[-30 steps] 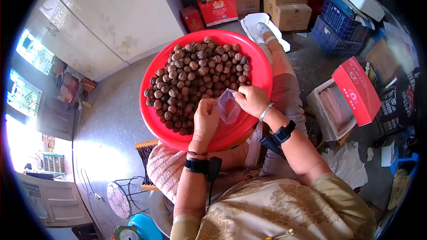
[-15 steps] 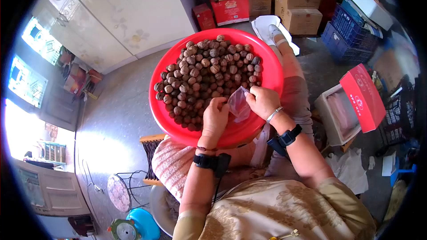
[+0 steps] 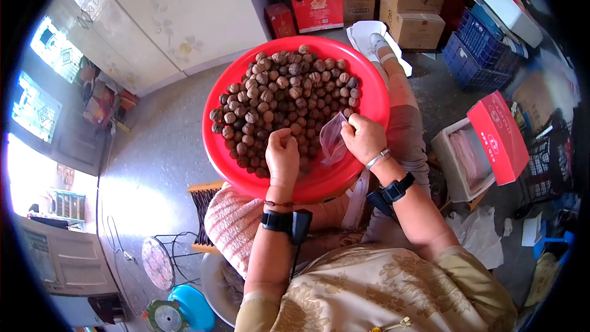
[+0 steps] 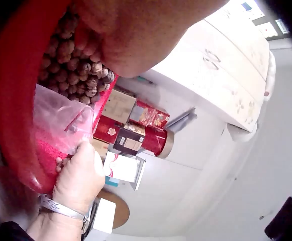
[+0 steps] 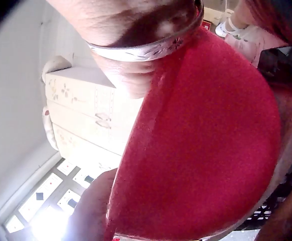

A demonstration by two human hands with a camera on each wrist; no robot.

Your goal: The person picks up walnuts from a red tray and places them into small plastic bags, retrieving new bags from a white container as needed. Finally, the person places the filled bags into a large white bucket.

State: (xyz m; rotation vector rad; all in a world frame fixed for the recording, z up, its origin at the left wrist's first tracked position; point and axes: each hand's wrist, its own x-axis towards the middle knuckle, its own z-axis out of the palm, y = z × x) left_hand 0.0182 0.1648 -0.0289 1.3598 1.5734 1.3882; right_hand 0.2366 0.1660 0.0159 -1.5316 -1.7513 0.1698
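A heap of walnuts (image 3: pixel 270 101) fills much of a round red basin (image 3: pixel 216 150) over the person's lap. My right hand (image 3: pixel 364 139) pinches the edge of a clear plastic bag (image 3: pixel 334 140), which hangs over the basin's near right side. The bag also appears in the left wrist view, with its mouth partly spread. Over the near part of the heap is my left hand (image 3: pixel 283 158), apart from the bag. Its fingers bend loosely toward the walnuts, and no nut shows between them. In the right wrist view, the basin's outer wall (image 5: pixel 201 135) hides the bag.
At the right stands a white foam box (image 3: pixel 452 154) with a red lid flap (image 3: pixel 499 138). Cardboard boxes (image 3: pixel 412 0) and blue crates (image 3: pixel 479 55) are stacked at the back. A blue basin (image 3: pixel 192 307) and a round stool (image 3: pixel 158 263) stand on the lower left floor.
My left hand has let go of the bag's edge and moved left over the walnuts. The right hand keeps its pinch on the bag, which now hangs narrower.
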